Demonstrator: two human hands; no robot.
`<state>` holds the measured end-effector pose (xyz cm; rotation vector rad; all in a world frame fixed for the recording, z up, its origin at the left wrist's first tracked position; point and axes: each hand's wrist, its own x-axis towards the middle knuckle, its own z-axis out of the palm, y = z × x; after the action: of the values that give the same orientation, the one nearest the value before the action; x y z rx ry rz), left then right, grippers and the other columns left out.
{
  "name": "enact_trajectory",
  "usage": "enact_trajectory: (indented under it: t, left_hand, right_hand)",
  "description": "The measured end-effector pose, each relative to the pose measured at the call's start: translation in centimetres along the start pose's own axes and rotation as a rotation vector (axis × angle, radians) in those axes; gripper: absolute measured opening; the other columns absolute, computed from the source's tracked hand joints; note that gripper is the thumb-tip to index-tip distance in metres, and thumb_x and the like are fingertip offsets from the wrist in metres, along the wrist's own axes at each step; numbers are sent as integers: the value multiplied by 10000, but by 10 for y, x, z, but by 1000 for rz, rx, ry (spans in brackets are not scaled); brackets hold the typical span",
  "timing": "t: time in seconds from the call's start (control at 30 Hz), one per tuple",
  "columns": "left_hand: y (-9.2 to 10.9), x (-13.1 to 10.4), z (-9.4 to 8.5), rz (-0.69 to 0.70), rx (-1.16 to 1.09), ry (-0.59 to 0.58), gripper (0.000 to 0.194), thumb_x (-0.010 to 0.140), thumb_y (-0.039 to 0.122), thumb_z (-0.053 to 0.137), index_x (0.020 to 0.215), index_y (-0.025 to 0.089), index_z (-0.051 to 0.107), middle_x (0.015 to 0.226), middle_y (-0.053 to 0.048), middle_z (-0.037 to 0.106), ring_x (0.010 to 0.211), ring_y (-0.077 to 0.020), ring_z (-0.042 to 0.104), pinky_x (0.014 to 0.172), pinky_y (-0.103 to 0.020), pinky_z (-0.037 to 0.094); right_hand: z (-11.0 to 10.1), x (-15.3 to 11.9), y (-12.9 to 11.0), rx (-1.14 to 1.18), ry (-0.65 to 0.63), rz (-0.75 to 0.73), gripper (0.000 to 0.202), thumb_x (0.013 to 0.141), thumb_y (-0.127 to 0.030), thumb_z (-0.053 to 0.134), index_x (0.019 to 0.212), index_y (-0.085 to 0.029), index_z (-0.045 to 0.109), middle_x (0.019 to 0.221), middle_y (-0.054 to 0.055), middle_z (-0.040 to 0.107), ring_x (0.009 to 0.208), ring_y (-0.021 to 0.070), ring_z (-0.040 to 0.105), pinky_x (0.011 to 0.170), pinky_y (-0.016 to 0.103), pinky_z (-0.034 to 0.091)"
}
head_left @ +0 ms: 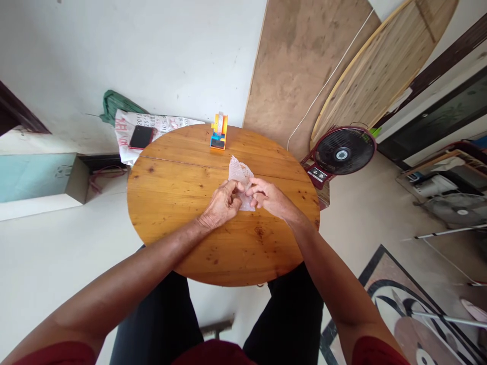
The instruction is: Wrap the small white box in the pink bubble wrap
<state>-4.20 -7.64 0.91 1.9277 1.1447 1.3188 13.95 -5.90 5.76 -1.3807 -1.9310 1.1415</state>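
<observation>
A crumpled, translucent, pinkish-white sheet that looks like bubble wrap [236, 169] lies on the round wooden table [171, 203], close to its middle. My left hand [224, 203] is closed over the sheet's left side, thumb and fingers pinched together. From the right, my right hand [268, 197] meets the same sheet with bent fingers closed on its edge and the index finger reaching furthest. Both hands almost touch each other and hide the sheet's middle. Beyond them, an orange and blue tape dispenser [219, 133] with a roll of clear tape stands at the table's far edge.
Left of the table, a dark phone [141, 137] rests on a white printed sack [124, 124]. A dark red fan [342, 152] stands by the table's right edge. Behind it, a large round wooden board [380, 66] leans against the wall, with a white cable [331, 76] hanging nearby.
</observation>
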Motion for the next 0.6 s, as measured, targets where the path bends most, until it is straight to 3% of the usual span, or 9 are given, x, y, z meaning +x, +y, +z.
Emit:
enact_trajectory:
  t: [0.23,0.37,0.47,0.6]
  left_hand:
    - [-13,6,6,30,-114,73,173,721,133,485,834,175,609,834,-31,631,802,-156,596,789,-303,491]
    - [-14,6,8,39,-92,124,47,751,197,580,769,172,615,831,-29,591,752,-138,573,702,-270,474]
    - [-12,5,10,-6,-86,84,156,762,294,664,697,170,595,777,-9,538,650,-107,512,584,-236,417]
    - [-7,5,12,-41,-10,54,266,741,363,720,655,165,565,762,-8,507,672,-116,491,588,-244,392]
  right_hand:
    - [-4,-2,-8,13,-49,32,636,769,-71,451,1396,-177,430,1103,78,704,657,114,671,569,230,502]
    - [-5,-1,-8,-30,-64,24,634,765,-86,482,1392,-174,447,1087,76,719,678,125,673,575,225,482]
    - [-5,-2,-11,-86,-69,-2,642,752,-70,469,1387,-167,456,1104,78,721,702,134,678,577,221,467]
    - [-7,-2,-19,-163,-106,-25,645,764,-51,437,1400,-157,433,1156,91,708,738,132,681,621,220,477]
